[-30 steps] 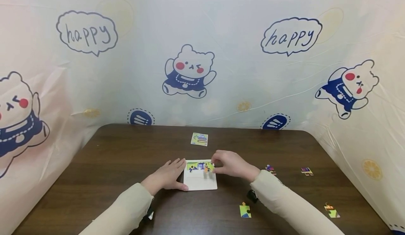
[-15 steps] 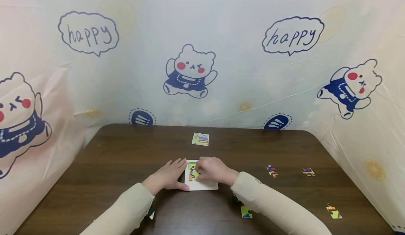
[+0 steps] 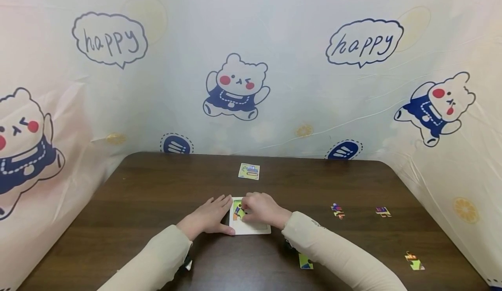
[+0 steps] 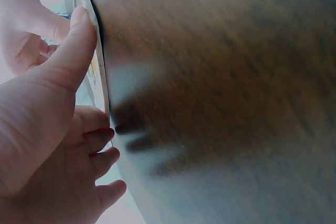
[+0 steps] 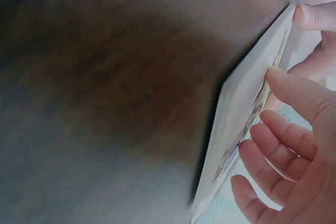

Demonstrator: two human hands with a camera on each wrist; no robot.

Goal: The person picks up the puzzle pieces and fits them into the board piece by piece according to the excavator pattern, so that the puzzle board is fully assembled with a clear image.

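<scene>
A white puzzle tray [image 3: 256,231] lies at the middle of the table, its left part showing green printed pieces. My left hand [image 3: 208,216] rests flat against the tray's left side, fingers spread; in the left wrist view its thumb [image 4: 81,35] lies along the rim. Over the tray, my right hand [image 3: 266,210] pinches a green and orange puzzle piece [image 3: 238,216] down near the tray's left edge. The right wrist view shows the thumb [image 5: 286,85] and curved fingers low over the tray. Much of the upper row is hidden behind the hand.
A small picture card [image 3: 249,171] lies farther back. Loose puzzle pieces sit to the right: a purple and orange piece [image 3: 337,211], a purple piece [image 3: 383,212], an orange and green piece [image 3: 414,261], and a green piece [image 3: 306,262] partly under the right sleeve. A printed curtain [image 3: 294,86] stands behind.
My right hand has moved left across the tray with the puzzle piece, from the right side to the left edge. In the last half second it barely moves. My left hand stays put.
</scene>
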